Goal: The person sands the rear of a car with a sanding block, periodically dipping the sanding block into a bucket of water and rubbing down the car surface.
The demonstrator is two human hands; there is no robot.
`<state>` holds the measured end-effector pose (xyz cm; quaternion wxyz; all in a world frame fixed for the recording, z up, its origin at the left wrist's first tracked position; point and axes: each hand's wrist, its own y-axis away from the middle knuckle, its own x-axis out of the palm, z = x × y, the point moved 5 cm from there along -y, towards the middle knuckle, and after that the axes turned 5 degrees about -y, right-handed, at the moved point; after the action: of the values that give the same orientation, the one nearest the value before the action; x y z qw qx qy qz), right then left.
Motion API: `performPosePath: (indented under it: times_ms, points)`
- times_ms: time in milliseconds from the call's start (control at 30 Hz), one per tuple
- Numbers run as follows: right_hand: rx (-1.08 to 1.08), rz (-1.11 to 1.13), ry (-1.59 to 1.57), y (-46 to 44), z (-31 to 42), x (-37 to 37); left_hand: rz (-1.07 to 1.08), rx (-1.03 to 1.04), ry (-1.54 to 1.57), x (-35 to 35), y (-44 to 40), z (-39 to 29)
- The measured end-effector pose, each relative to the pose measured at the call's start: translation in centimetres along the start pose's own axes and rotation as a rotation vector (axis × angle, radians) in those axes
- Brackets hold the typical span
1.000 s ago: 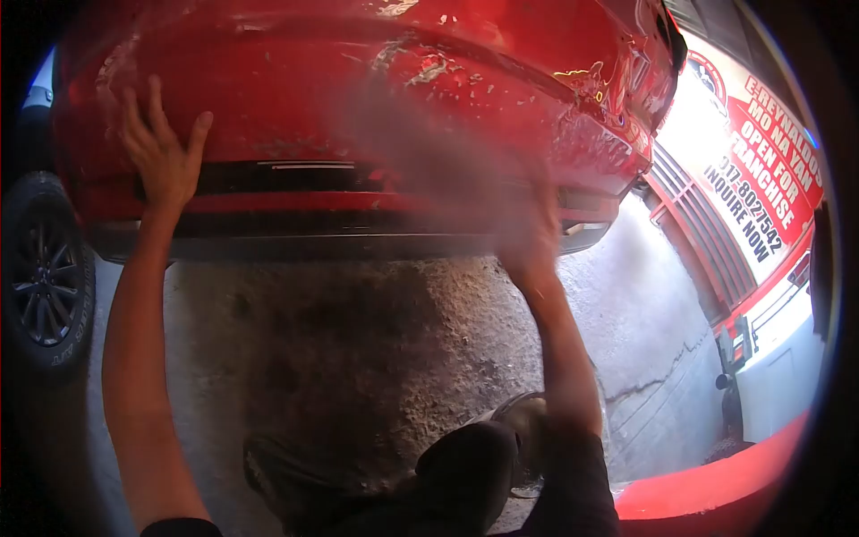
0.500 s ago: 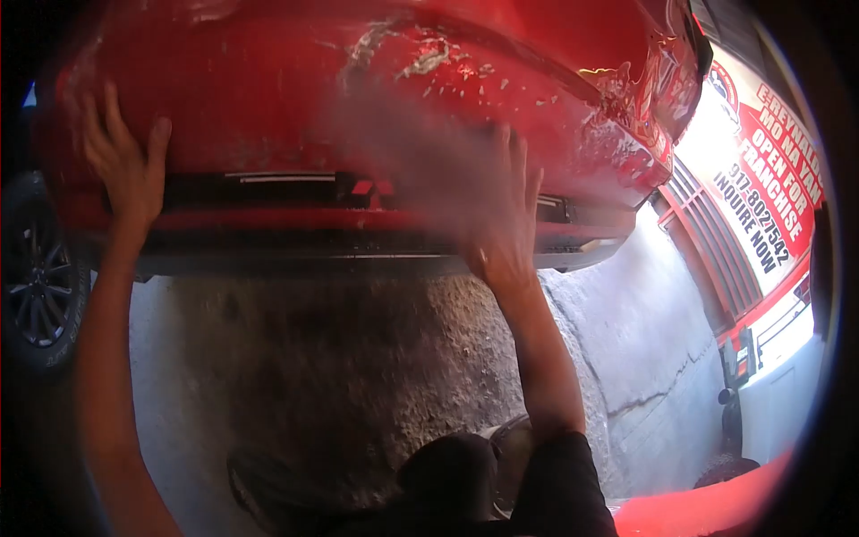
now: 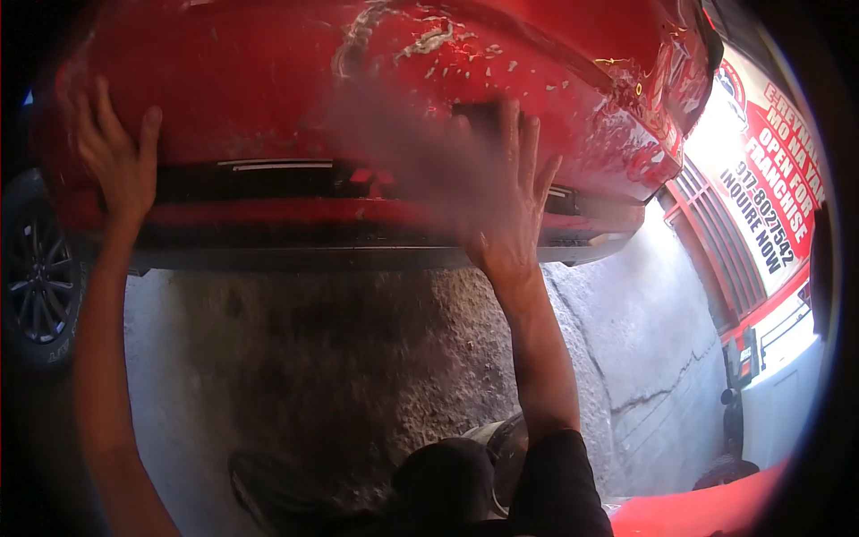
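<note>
A red car's hood (image 3: 233,89) fills the upper view, with scraped, chipped paint (image 3: 431,40) toward its right. My left hand (image 3: 123,170) lies on the red panel near its left edge, fingers spread and nothing in them. Above the bumper, my right hand (image 3: 514,197) presses on the panel with its fingers stretched upward. Under those fingers shows part of a dark flat sheet (image 3: 474,111), like sandpaper; the hand covers the rest. A hazy smear in the picture blurs the area left of my right hand.
Below the hood run the black grille strip (image 3: 277,177) and dark lower bumper (image 3: 340,259). A wheel (image 3: 40,282) stands at far left. Rough concrete (image 3: 465,349) lies beneath. At right are a red-and-white sign (image 3: 778,179) and a white vehicle (image 3: 778,430).
My right hand and the dark sheet have shifted slightly up and right, showing more of the sheet. My left hand stays on the panel. The view has tilted a little.
</note>
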<state>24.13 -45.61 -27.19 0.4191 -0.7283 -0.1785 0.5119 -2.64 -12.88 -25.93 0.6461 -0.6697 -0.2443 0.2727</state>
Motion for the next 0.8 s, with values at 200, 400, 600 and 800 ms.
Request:
performPosePath:
  times_ms: [200, 400, 600, 800]
  points:
    - [0.020, -0.041, -0.029, 0.8, -0.5, 0.0, 0.029, -0.027, -0.019, -0.1, -0.3, 0.5]
    - [0.063, -0.018, -0.029, 1.3, -0.5, 0.7, 0.034, -0.013, 0.004, -0.3, -0.4, 0.2]
    - [0.015, -0.057, -0.063, -1.3, 0.5, -1.0, 0.058, -0.050, -0.018, -0.2, -0.1, 0.0]
    - [0.029, -0.103, -0.055, -1.6, 0.3, -0.8, 0.012, -0.039, -0.001, -0.1, -0.4, 0.2]
